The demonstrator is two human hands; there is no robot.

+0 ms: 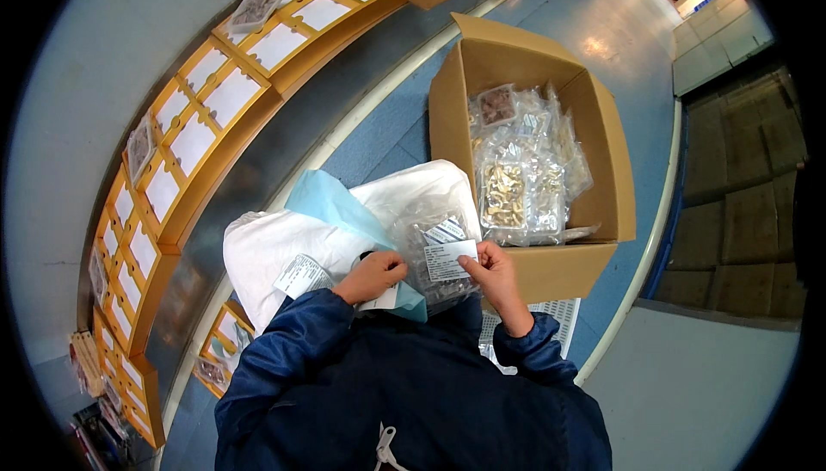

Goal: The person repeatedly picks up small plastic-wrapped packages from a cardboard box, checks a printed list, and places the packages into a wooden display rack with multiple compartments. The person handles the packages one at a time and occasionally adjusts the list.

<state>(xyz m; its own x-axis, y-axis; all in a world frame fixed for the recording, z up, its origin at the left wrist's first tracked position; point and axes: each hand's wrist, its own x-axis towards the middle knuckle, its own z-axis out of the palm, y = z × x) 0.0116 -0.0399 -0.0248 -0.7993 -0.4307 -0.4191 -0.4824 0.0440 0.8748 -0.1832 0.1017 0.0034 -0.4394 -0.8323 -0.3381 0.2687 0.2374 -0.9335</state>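
Observation:
My right hand (pixel 495 275) pinches a white printed label (pixel 443 263) between thumb and fingers. Beneath the label lies a clear plastic bag (pixel 409 230) with a blue-and-white printed patch. My left hand (pixel 376 277) is closed over a light blue sheet (pixel 340 204); a small dark thing shows by its fingers, but what it grips is hidden. A white paper edge sticks out below that hand. Another printed label (pixel 303 276) lies by my left forearm. All this rests on a white-covered surface (pixel 258 247) before me.
An open cardboard box (pixel 607 153) at the right holds several clear bags (pixel 508 187) of small parts. Along the left wall runs a yellow shelf rack (pixel 280 84) with white cards and a few plastic packs. Stacked cartons (pixel 740 213) stand far right.

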